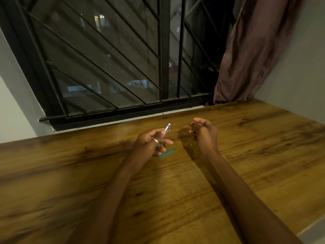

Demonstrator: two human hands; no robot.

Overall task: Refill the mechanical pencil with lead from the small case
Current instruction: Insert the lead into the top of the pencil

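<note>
Graphite lead [182, 128] pinched by right hand [204, 132]; left hand [149, 143] grips pencil [167, 128]. Align lead with barrel, feed gently, avoid snapping.

no legible text, labels or numbers anywhere in view

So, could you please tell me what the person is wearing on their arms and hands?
The left forearm and right forearm are bare, with no sleeve, watch or bracelet in view. The left hand wears a silver ring on one finger; the right hand shows no ring.
</note>
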